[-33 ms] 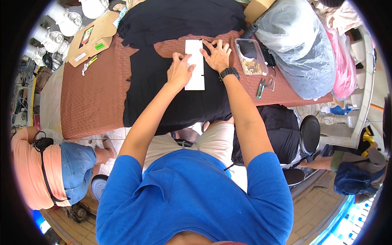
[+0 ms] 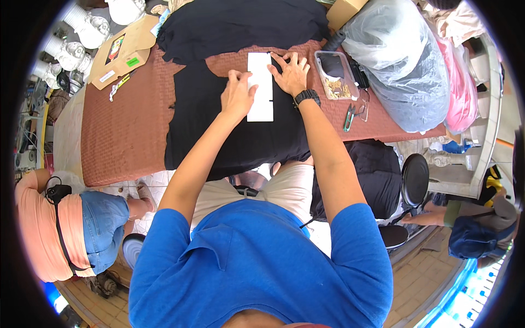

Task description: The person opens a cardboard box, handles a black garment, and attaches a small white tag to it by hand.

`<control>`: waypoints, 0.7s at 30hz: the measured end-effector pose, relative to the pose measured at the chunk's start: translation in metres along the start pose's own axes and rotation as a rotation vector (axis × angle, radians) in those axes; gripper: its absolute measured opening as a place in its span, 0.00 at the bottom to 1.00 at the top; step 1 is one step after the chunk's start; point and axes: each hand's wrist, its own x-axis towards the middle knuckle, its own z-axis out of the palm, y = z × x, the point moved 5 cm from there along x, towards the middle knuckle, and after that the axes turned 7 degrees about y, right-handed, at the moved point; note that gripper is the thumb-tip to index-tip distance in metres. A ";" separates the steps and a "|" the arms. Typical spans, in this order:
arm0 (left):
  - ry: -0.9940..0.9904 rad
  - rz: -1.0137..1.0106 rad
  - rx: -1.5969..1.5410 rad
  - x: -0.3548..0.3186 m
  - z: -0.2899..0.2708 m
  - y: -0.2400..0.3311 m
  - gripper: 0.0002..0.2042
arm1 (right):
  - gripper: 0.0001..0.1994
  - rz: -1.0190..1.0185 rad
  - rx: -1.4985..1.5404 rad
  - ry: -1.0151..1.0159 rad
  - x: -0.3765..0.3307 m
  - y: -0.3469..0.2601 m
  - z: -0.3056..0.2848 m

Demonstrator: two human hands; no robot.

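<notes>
A black cloth (image 2: 240, 131) lies spread over a table with a reddish-brown textured cover (image 2: 126, 126). On the cloth rests a long white rectangular card (image 2: 261, 104). My left hand (image 2: 237, 95) lies flat on the cloth, its fingers touching the card's left edge. My right hand (image 2: 290, 74), with a black watch on the wrist, presses flat at the card's upper right edge, fingers spread. Neither hand grips anything. A second black cloth (image 2: 240, 24) lies at the table's far side.
A clear plastic box (image 2: 333, 74) and small green-handled snips (image 2: 348, 117) lie right of my hands. Big plastic bags (image 2: 404, 60) fill the right end. Flat cardboard (image 2: 123, 52) lies far left. A person in orange (image 2: 49, 229) sits at lower left; another person (image 2: 465, 224) at right.
</notes>
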 end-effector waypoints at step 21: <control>0.033 0.390 -0.036 -0.018 -0.007 -0.037 0.22 | 0.24 0.008 -0.001 -0.027 0.001 0.002 0.004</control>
